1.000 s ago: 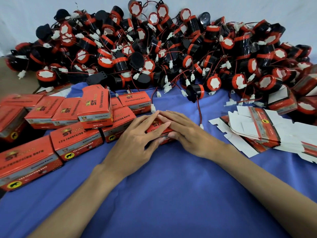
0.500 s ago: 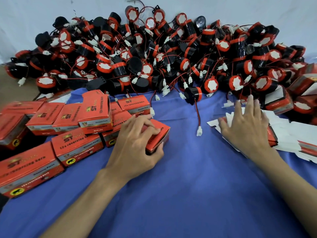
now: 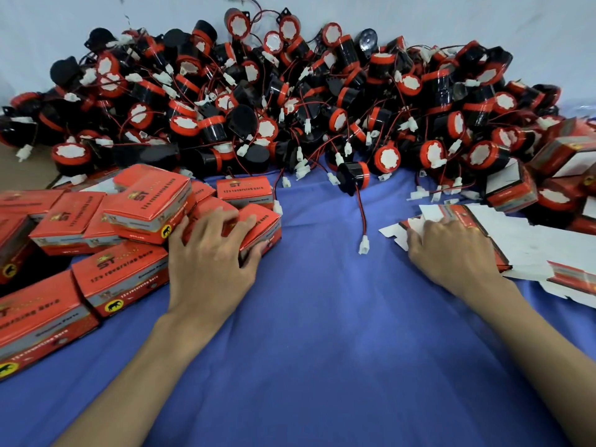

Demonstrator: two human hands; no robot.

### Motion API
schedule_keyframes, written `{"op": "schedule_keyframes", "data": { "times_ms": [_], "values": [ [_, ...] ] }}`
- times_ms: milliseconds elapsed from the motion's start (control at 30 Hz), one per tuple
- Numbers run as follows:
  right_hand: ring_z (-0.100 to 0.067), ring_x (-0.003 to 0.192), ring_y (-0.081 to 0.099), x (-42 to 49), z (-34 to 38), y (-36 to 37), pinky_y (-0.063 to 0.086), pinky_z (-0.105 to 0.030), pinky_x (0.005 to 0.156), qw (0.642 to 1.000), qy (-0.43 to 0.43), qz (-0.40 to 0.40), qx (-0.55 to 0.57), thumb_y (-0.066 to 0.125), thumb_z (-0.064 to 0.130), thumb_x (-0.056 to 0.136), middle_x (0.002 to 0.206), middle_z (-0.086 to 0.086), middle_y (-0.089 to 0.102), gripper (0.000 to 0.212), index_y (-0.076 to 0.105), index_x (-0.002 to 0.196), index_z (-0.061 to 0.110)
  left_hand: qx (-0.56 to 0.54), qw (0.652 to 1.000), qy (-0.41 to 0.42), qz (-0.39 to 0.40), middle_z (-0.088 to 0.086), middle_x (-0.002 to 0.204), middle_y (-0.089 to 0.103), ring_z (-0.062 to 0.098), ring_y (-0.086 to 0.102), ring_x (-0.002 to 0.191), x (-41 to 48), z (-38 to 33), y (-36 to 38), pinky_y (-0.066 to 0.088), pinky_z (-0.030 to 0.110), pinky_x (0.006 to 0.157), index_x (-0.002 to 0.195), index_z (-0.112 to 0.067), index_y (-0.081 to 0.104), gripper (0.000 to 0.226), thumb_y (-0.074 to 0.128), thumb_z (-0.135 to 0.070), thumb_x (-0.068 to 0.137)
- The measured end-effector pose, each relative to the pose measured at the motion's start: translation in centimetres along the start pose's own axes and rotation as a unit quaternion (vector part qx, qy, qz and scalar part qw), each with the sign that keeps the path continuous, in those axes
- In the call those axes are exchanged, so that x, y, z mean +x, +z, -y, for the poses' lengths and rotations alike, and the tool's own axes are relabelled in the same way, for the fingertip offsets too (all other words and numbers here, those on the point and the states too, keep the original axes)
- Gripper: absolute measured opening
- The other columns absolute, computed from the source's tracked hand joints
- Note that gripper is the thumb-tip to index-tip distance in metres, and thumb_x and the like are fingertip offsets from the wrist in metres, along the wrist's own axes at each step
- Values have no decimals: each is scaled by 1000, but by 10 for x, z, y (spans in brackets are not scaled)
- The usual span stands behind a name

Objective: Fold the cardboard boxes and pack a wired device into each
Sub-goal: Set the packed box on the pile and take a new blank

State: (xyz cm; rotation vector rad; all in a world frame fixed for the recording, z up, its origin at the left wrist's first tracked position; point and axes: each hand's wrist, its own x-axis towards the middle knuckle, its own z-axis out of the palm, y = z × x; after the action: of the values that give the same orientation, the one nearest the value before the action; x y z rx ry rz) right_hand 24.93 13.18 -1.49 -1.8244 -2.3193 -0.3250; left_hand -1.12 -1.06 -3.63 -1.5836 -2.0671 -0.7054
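Blue cloth is lying under your forearms. Your left hand is gripping a closed red box beside the packed boxes. Your right hand is resting, fingers bent, on flat box blanks; I cannot tell whether it is pinching one. Beyond, wired devices are heaping against a pale backdrop.

Both the left hand and the right hand are bare, with slender fingers and marked knuckles, and the left forearm and right forearm are likewise uncovered, slim and smooth, as far as they show.
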Motion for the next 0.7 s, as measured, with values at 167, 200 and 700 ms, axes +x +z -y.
{"op": "schedule_keyframes", "data": {
  "times_ms": [167, 200, 700],
  "values": [
    [-39, 86, 64, -2, 2, -3, 30, -32, 60, 999, 11, -27, -15, 43, 13, 94, 90, -19, 66, 19, 58, 89, 3, -22, 1000, -5, -2, 10, 122, 62, 33, 58, 115, 0, 3, 2, 32, 61, 105, 117, -14, 68, 36, 68, -30, 85],
    [-39, 84, 65, -3, 3, -6, 30, -32, 59, 999, 22, -40, -12, 44, 8, 92, 88, -20, 66, 15, 57, 91, 1, -38, 999, -3, -11, 11, 122, 62, 34, 57, 115, 0, 2, 0, 33, 61, 105, 117, -13, 67, 37, 68, -28, 84],
    [-23, 119, 59, -60, 70, -19, 45, -45, 101, 804, -463, -244, 282, 42, 18, 97, 123, -10, 64, 35, 70, 108, 0, -651, 691, -292, 114, 0, 88, 74, 16, 66, 84, -13, -54, -6, 52, 32, 74, 92, -15, 67, 12, 56, -15, 95]
  ]
}}
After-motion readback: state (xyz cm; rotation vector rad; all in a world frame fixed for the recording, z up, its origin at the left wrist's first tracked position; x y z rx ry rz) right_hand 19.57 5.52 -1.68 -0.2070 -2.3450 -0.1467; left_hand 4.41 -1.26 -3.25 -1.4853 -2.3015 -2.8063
